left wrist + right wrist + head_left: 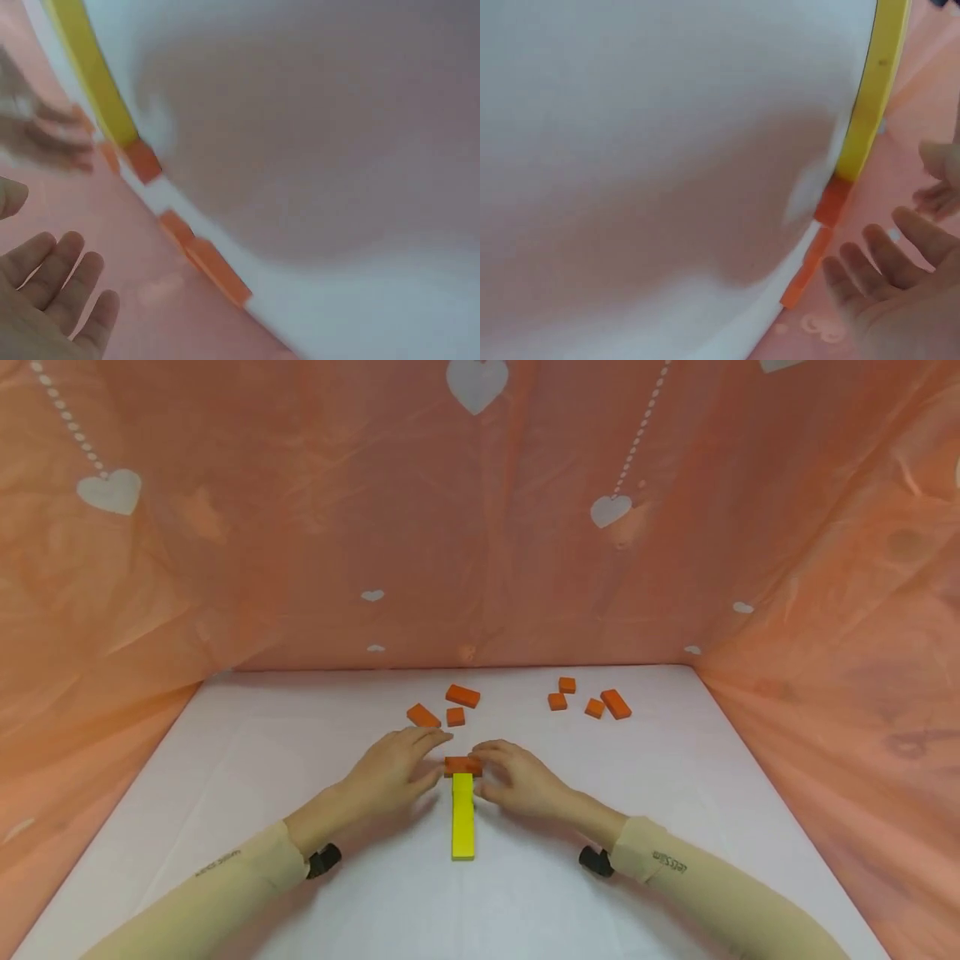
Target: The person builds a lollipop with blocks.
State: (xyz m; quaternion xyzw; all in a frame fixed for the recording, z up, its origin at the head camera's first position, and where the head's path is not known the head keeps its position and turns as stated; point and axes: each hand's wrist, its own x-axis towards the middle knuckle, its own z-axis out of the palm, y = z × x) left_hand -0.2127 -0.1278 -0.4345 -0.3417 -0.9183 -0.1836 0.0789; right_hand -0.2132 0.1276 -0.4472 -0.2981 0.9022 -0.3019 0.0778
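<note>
A long yellow bar (462, 822) lies on the white table, pointing away from the person. Crosswise at its far end is an orange block (457, 766), which also shows against the bar's end in the left wrist view. On the left of this block is my left hand (393, 768), its fingers loosely bent and nothing held. My right hand (525, 779) is on the other side, its fingertips overlapping the block's right end in the head view. Both wrist views show relaxed, parted fingers, with the right hand (900, 281) holding nothing.
Beyond the left hand lie an orange block (423, 716), another orange block (462, 696) and a small orange cube (455, 717). Farther right are several small orange pieces (557, 702) and a longer orange block (616, 704). A pink curtain (480, 543) with white hearts encloses the table's back and sides.
</note>
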